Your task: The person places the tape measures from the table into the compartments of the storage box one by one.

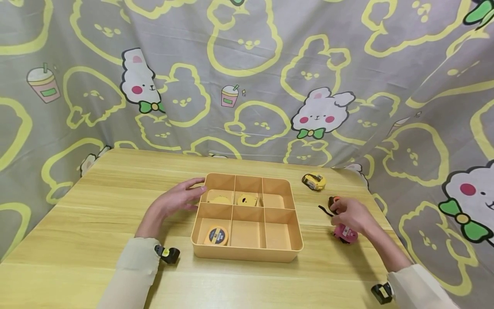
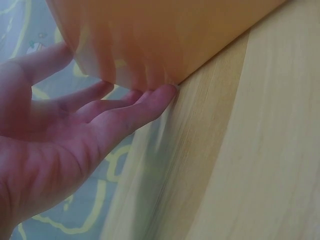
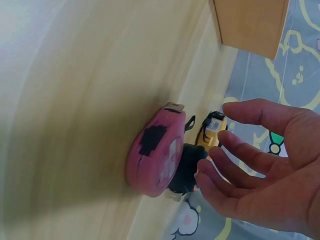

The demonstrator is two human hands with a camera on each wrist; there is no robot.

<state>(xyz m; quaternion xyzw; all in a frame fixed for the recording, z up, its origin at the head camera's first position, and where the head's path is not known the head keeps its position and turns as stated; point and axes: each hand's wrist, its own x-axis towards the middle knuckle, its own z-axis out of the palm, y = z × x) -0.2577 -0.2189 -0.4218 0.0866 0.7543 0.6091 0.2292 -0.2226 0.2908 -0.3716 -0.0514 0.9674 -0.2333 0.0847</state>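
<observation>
My left hand rests its extended fingertips against the left wall of an orange six-compartment box. At the right, my right hand reaches over a black tape measure with an orange face and a black strap. In the right wrist view its fingers are loosely bent beside the black tape measure, without closing round it. Below that hand sits a pink tape measure. An orange tape measure lies in the box's front left compartment.
Yellow items lie in the back left and back middle compartments, partly hidden by dividers. A yellow tape measure sits on the wooden table towards the back right. A patterned curtain hangs behind the table.
</observation>
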